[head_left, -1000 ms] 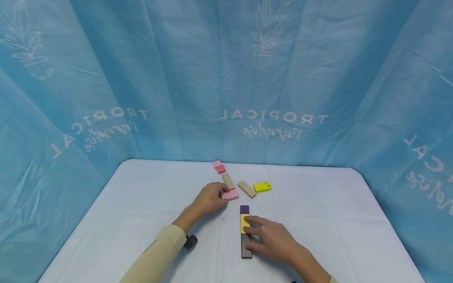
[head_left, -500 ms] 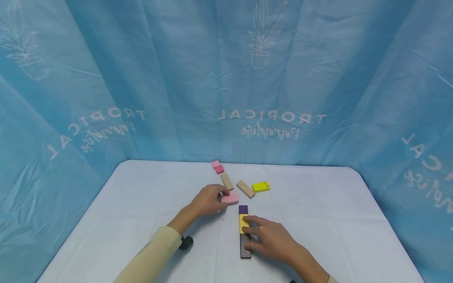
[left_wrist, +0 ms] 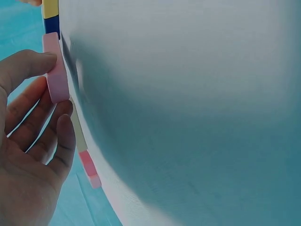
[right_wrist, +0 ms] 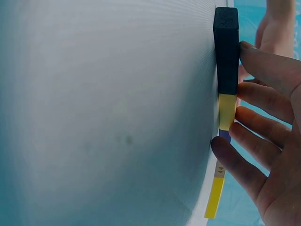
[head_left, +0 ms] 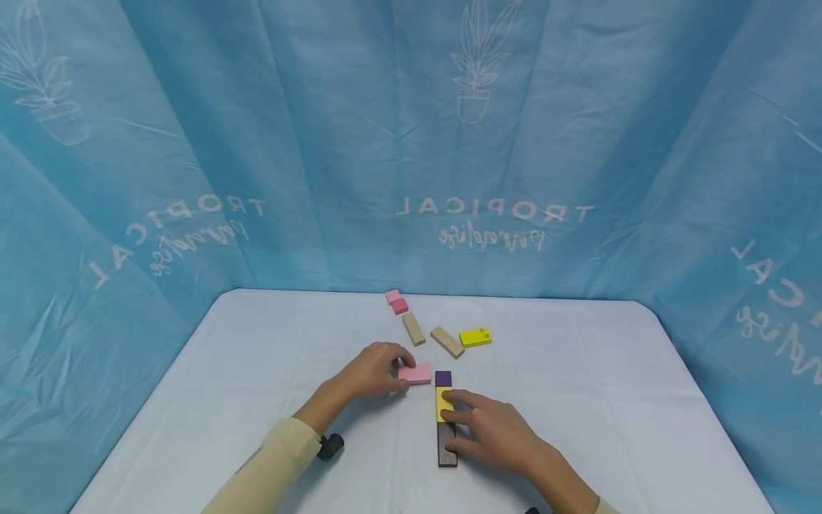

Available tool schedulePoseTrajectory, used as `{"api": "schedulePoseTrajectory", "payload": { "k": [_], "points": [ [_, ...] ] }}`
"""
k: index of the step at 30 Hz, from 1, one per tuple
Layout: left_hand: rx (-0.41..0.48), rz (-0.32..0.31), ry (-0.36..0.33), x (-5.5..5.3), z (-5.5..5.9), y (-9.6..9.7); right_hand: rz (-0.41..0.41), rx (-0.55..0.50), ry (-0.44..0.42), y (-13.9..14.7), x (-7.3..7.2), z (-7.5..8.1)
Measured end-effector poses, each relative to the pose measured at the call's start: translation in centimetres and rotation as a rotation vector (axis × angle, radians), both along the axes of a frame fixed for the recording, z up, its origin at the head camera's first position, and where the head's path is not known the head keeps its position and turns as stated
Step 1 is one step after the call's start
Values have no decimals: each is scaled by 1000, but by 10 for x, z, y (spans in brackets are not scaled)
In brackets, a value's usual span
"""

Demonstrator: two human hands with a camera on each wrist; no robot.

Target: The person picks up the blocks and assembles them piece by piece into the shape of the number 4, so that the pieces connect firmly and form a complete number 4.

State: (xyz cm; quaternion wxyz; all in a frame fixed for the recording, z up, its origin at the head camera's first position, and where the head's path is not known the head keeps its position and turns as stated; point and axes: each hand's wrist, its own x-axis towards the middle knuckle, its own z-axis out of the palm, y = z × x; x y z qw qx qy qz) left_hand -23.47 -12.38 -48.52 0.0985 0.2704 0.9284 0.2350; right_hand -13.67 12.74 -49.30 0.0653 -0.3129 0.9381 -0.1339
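Observation:
My left hand [head_left: 376, 370] pinches a pink block [head_left: 416, 373] between thumb and fingers, just left of a row of blocks. In the left wrist view the thumb presses one face of the pink block [left_wrist: 57, 70]. That row runs toward me: a purple block [head_left: 443, 378], a yellow block [head_left: 444, 404] and a dark grey block [head_left: 447, 445], end to end. My right hand [head_left: 497, 434] lies along the row's right side, fingers extended. Its fingertips rest on the yellow block [right_wrist: 227, 111], and its thumb touches the dark block [right_wrist: 226, 52].
Farther back lie two bare wooden blocks, a left one [head_left: 414, 329] and a right one [head_left: 447, 342]. A bright yellow block [head_left: 475, 338] is beside the right one. Two small pink pieces [head_left: 397, 302] touch near the far edge of the white table [head_left: 308, 321]. A blue curtain [head_left: 359, 243] stands behind.
My left hand has drawn the pink block toward me, away from the left wooden block, to a spot beside the purple block. My right hand has stayed on the row.

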Motion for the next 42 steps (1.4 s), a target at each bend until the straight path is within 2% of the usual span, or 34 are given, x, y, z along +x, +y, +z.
{"api": "schedulePoseTrajectory", "payload": {
  "k": [5, 16, 34, 42],
  "points": [
    [14, -32, -22, 4, -2, -2, 1, -1, -2, 0, 0, -1],
    [-8, -61, -19, 5, -4, 3, 11, -9, 13, 1, 0, 0],
    [-3, -74, 2, 4, -4, 4, 4, -7, 1, 1, 1, 0],
    [1, -53, -7, 5, -5, 4, 9, -7, 12, 1, 0, -2]
  ]
}}
